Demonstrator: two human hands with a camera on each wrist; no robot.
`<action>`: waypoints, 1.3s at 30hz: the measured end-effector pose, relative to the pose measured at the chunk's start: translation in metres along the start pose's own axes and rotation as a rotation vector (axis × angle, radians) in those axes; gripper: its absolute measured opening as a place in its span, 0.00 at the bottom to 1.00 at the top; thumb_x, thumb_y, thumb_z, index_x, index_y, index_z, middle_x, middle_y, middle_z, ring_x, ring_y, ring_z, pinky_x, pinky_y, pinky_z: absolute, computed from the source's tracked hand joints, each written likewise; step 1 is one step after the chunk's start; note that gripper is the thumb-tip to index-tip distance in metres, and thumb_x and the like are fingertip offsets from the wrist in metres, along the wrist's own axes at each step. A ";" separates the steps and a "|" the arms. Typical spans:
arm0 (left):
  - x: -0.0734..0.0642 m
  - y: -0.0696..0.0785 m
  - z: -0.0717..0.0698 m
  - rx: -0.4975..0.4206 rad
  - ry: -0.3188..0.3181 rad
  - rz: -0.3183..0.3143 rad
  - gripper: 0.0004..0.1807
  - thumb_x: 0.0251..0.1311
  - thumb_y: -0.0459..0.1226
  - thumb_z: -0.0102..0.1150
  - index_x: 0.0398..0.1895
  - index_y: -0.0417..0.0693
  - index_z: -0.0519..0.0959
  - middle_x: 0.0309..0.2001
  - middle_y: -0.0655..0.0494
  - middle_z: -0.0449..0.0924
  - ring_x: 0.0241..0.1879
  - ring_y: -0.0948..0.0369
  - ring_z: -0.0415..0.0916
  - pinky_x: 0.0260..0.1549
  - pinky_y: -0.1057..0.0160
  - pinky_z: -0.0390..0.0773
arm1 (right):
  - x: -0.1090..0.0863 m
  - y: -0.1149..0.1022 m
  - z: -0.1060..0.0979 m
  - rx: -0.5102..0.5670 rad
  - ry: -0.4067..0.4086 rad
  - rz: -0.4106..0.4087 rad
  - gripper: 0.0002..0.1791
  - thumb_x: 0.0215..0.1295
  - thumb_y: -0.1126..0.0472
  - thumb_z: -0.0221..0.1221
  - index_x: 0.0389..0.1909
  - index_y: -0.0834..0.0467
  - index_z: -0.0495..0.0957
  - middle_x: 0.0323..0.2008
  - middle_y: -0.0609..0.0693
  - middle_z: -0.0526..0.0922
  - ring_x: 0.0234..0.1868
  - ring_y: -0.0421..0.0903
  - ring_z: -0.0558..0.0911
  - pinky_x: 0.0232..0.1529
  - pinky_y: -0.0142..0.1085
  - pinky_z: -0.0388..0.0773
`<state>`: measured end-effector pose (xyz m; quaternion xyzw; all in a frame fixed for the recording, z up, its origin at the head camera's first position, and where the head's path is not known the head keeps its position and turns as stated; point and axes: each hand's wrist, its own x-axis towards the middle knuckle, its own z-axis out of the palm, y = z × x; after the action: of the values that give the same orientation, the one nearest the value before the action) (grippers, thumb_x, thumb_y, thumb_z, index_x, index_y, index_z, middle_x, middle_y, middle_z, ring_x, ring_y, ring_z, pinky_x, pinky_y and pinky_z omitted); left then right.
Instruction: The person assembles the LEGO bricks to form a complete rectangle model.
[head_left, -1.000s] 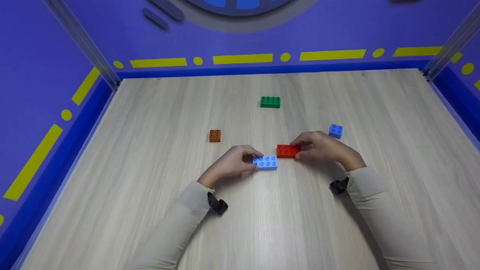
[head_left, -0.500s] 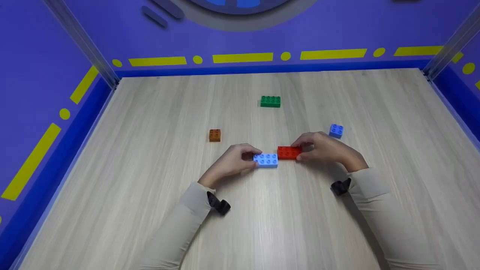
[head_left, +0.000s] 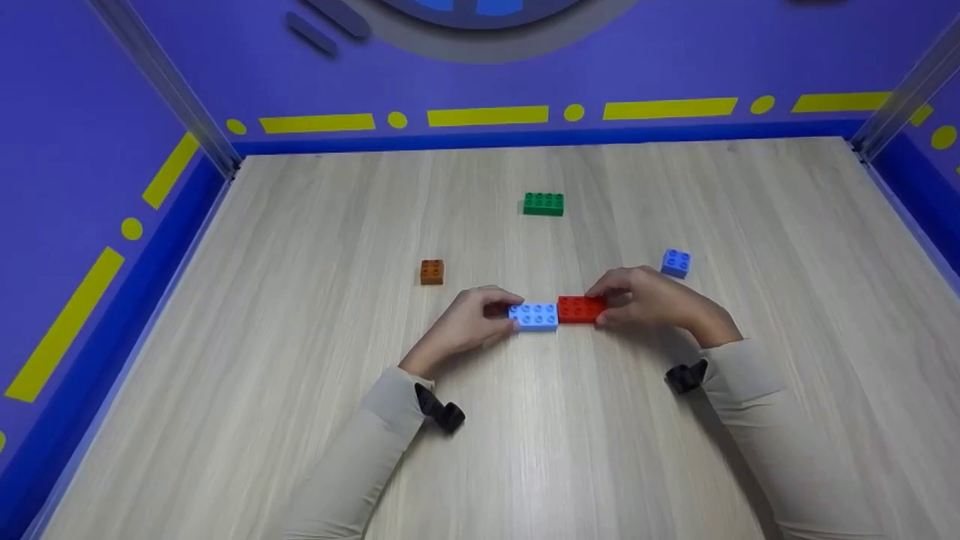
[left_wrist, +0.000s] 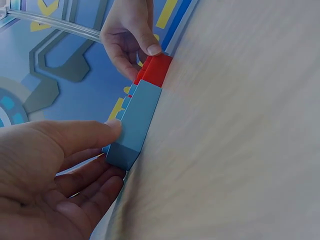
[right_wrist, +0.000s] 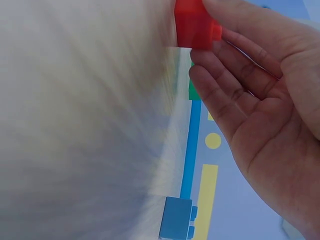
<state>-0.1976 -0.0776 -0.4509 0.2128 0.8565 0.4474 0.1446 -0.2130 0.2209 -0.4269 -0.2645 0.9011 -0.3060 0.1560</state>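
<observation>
My left hand (head_left: 470, 321) pinches the left end of a light blue toy brick (head_left: 535, 318) between thumb and fingers. A red brick (head_left: 579, 309) is pinched at its right end by my right hand (head_left: 651, 304). The two bricks lie flat on the table, end to end, with the red one set slightly farther back. In the left wrist view the light blue brick (left_wrist: 134, 125) stands nearest, and the red brick (left_wrist: 156, 70) adjoins its far end. The right wrist view shows the red brick (right_wrist: 195, 25) between my thumb and fingers.
A green brick (head_left: 544, 204) lies toward the back of the wooden table (head_left: 360, 217). An orange-brown brick (head_left: 432, 272) sits to the left, and a small blue brick (head_left: 676, 262) just beyond my right hand. Purple-blue walls (head_left: 480, 90) border the table.
The light blue brick has slid slightly away from me and the red one slightly toward me. They are now nearly in line, end to end. Both hands keep their grips.
</observation>
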 end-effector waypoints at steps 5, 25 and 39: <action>0.000 -0.001 0.000 -0.032 0.014 -0.002 0.18 0.59 0.35 0.63 0.54 0.46 0.80 0.53 0.53 0.80 0.55 0.58 0.75 0.58 0.59 0.73 | 0.000 0.000 -0.001 0.002 -0.003 -0.003 0.20 0.55 0.62 0.69 0.50 0.58 0.82 0.49 0.54 0.83 0.52 0.52 0.80 0.56 0.50 0.76; 0.002 -0.006 0.004 -0.082 0.044 -0.048 0.19 0.58 0.37 0.65 0.54 0.51 0.81 0.56 0.55 0.80 0.60 0.58 0.72 0.64 0.57 0.66 | 0.000 -0.002 -0.001 0.001 -0.015 -0.015 0.19 0.55 0.63 0.68 0.50 0.59 0.82 0.49 0.55 0.83 0.51 0.52 0.81 0.54 0.50 0.77; 0.002 -0.007 0.004 -0.133 0.029 -0.066 0.20 0.58 0.37 0.65 0.55 0.52 0.80 0.57 0.55 0.79 0.62 0.57 0.70 0.65 0.58 0.65 | 0.002 -0.007 -0.005 -0.009 -0.063 0.033 0.20 0.55 0.61 0.69 0.50 0.58 0.81 0.49 0.53 0.83 0.50 0.50 0.80 0.54 0.48 0.77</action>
<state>-0.1987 -0.0773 -0.4593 0.1680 0.8336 0.5011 0.1606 -0.2141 0.2178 -0.4192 -0.2597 0.9015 -0.2907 0.1882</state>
